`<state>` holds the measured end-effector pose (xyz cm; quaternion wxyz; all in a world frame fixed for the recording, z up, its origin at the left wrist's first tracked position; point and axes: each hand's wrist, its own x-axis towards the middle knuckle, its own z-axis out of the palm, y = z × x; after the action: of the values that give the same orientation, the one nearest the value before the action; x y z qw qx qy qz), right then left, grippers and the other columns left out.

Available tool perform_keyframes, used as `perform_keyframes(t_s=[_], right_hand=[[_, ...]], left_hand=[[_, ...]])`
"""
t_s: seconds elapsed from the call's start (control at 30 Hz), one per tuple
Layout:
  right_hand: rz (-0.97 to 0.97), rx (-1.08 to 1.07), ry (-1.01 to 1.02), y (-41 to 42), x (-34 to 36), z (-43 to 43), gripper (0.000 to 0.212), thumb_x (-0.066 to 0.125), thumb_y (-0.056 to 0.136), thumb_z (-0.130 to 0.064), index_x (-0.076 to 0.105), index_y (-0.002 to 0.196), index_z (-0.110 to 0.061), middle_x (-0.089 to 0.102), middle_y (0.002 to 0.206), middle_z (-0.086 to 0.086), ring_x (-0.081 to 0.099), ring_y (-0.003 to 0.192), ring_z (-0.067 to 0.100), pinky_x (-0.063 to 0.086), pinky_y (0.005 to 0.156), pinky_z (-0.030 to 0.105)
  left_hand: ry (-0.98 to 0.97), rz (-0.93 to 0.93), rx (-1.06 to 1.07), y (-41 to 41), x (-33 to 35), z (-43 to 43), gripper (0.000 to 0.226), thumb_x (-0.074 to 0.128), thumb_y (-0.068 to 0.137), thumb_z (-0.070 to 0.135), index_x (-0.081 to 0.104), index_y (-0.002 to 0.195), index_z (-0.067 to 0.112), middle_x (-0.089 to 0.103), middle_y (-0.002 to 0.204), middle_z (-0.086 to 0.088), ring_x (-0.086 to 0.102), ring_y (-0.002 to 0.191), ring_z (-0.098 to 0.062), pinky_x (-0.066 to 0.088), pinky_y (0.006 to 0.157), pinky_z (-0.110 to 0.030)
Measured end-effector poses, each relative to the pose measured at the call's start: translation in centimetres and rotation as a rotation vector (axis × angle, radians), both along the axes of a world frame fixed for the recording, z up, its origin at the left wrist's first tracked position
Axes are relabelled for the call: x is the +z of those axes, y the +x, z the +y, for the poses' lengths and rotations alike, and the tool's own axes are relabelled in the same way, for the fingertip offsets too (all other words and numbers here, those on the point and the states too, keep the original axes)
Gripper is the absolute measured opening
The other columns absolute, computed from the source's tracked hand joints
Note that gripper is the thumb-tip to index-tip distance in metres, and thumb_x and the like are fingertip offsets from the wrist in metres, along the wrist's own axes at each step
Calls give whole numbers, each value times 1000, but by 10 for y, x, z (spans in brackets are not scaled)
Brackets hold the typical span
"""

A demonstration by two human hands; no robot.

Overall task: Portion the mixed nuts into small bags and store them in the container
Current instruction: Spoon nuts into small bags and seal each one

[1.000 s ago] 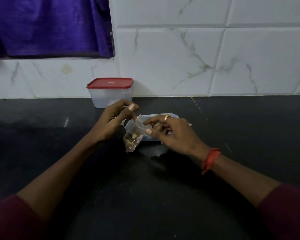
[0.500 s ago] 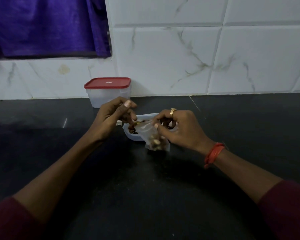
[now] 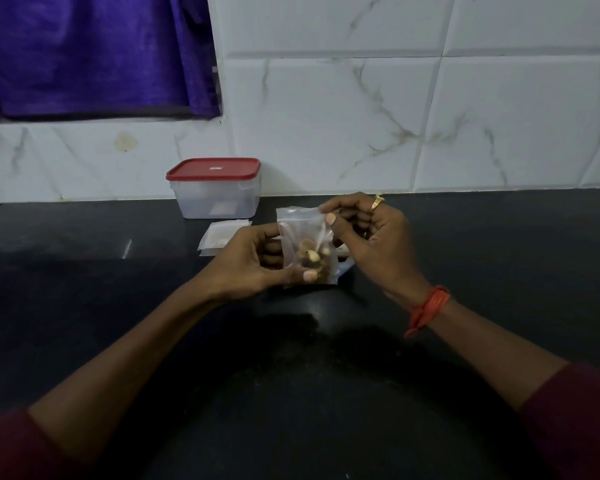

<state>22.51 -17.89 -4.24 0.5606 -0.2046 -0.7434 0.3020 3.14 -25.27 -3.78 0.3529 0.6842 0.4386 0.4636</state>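
A glossy black stone countertop met a wall of white marble-veined tiles. A purple curtain hung at upper left, and the light was dim

Clear plastic bag, glossy countertop

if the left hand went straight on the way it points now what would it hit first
Apart from the small bag it grips, the left hand would likely meet the right hand, which pinches the same bag's top; depth is hard to judge.
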Motion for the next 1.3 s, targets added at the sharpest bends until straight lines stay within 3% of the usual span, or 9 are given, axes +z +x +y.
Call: perform_keyframes(t_s=[0.13,0.3,0.57,0.8,0.97,1.07,1.13,1.2,1.3], right_hand=[[-14,48,-56,-1,-1,-1,20,69,93,-12,67,113,-14,73,83,2,71,71,15,58,64,29],[-195,90,-189,-2,-7,5,56,77,77,-51,58,125,-29,73,97,2,73,84,20,61,70,41],[-192,254,-298,-2,-9,5,60,85,71,-26,61,125,-13,74,101,9,74,81,20,60,68,34],[-121,322,-368,-4,-10,8,49,85,70,-10,66,115,-16,73,97,11,72,81,14,59,72,26],[-153,340,-408,-5,-12,10,40,79,80,2,65,114,-12,70,95,12,70,80,18,61,70,33],[-135,365,-454,-6,-11,10,31,76,83,-18,67,113,-15,73,101,12,73,87,22,62,71,40],[-134,304,-437,-6,-10,8,28,77,84,-28,70,108,-16,76,100,11,73,86,18,60,67,32],[-128,237,-395,-6,-10,8,16,75,85,-23,72,99,-16,76,97,14,72,80,14,56,64,23],[-133,182,-355,-5,-12,14,6,76,85,-15,71,89,-15,74,93,19,70,76,15,59,68,28]], left_hand=[[13,-2,51,1,-3,2,45,79,71,16,65,114,16,76,104,-4,73,98,-20,60,85,-34],[7,-44,102,-2,-4,5,32,79,72,9,69,103,9,77,93,-3,74,88,-19,60,77,-28],[8,-99,195,-2,0,6,31,72,81,10,68,111,0,77,93,-8,75,83,-24,62,71,-32],[-45,-138,221,-3,1,4,32,80,73,1,71,104,2,78,93,-3,75,85,-15,57,67,-19],[-29,-98,237,-2,1,2,41,85,65,-1,71,103,-2,77,92,-9,75,86,-22,61,71,-28],[-9,-56,258,-3,2,1,43,87,60,8,72,99,-2,77,89,-9,75,83,-21,61,73,-29],[-25,-50,238,-3,4,0,45,86,58,13,72,100,0,77,90,-9,75,84,-22,61,75,-29],[-65,-87,195,-3,5,0,43,83,63,13,72,104,6,77,94,-10,75,88,-23,61,77,-29],[-110,-181,179,-2,5,0,38,77,74,11,70,112,9,77,98,-10,74,93,-24,61,76,-30]])
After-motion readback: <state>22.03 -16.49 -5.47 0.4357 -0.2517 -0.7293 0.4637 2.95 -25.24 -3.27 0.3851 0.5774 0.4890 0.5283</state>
